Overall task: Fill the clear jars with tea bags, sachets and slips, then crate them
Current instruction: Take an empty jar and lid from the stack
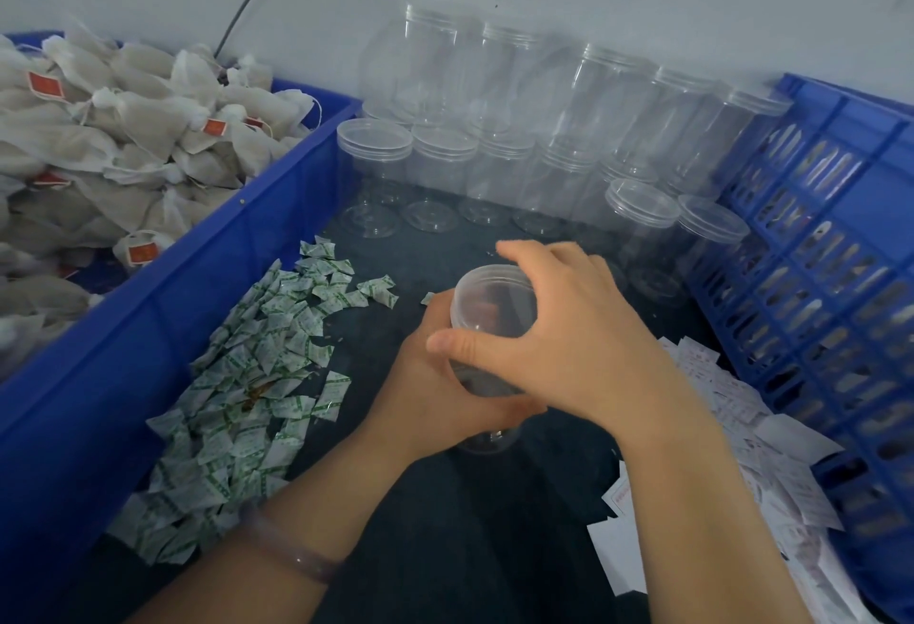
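Clear plastic round jar (pixel 487 383) is held over the dark table (pixel 470 534), between green-printed white sachets (pixel 247 376) and white paper slips (pixel 771 465); left grip (pixel 435 396) wraps its body; right grip (pixel 578 341) clasps its translucent lid (pixel 494 299).

Dark tabletop (pixel 470 524) with loose sachets (pixel 247 376), paper slips (pixel 771 465), clear jars (pixel 445 163)

Left hand (pixel 430 396), right hand (pixel 588 346) bare; forearms bare to frame edge. Smooth translucent pale-lilac rounded bangle (pixel 292 552) circles left wrist. Thumbnail short, unpainted.
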`<action>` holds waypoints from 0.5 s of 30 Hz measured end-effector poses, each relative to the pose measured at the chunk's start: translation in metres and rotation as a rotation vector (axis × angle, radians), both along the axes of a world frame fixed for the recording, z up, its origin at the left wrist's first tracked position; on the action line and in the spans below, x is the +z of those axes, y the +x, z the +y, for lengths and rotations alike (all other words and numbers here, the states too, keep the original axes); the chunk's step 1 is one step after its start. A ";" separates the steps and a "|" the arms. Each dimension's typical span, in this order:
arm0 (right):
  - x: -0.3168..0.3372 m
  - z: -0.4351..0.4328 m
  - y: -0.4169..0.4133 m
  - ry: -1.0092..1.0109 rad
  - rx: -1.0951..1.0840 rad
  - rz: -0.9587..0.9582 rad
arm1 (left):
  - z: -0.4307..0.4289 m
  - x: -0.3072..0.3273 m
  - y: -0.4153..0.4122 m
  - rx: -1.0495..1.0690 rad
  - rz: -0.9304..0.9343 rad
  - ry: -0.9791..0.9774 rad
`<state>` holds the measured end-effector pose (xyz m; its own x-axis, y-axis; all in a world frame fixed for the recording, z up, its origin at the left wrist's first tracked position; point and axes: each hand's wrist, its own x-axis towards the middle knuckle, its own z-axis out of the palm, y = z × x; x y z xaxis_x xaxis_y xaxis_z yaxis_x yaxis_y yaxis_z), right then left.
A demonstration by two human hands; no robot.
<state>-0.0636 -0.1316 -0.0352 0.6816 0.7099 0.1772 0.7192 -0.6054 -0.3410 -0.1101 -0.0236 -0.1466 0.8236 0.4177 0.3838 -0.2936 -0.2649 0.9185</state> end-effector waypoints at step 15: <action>-0.001 -0.004 0.004 0.119 0.217 0.090 | 0.001 -0.001 0.000 -0.034 0.028 -0.037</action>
<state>-0.0600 -0.1353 -0.0363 0.5323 0.8192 0.2135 0.7915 -0.3922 -0.4686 -0.1098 -0.0229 -0.1478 0.8478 0.4024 0.3455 -0.2764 -0.2209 0.9353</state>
